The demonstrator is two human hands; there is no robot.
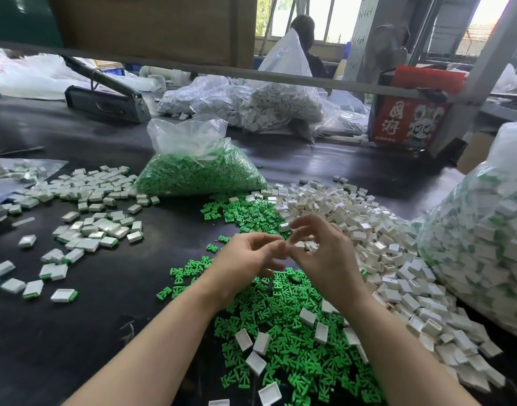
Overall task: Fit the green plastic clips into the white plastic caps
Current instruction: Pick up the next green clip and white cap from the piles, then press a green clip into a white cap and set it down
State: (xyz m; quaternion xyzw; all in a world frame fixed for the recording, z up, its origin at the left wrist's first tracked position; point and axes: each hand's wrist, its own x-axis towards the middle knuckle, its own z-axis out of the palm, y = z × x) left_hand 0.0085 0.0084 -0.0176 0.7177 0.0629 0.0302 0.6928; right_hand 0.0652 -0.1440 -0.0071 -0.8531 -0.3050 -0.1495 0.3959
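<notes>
Loose green clips (283, 326) lie in a heap on the dark table in front of me, with a few white caps (307, 316) scattered on top. A big pile of white caps (377, 238) spreads to the right. My left hand (245, 257) and my right hand (324, 250) meet fingertip to fingertip above the heap. The left fingers are curled toward the thumb. The right fingers are loosely spread, the index finger raised. Both hands are blurred, and whatever sits between the fingertips is hidden.
Caps with green clips inside (90, 227) lie scattered at the left. A clear bag of green clips (198, 171) stands behind the heap, and a large bag of fitted caps (480, 247) stands at the right. Bags of white parts (260, 104) and a red box (409, 121) are farther back.
</notes>
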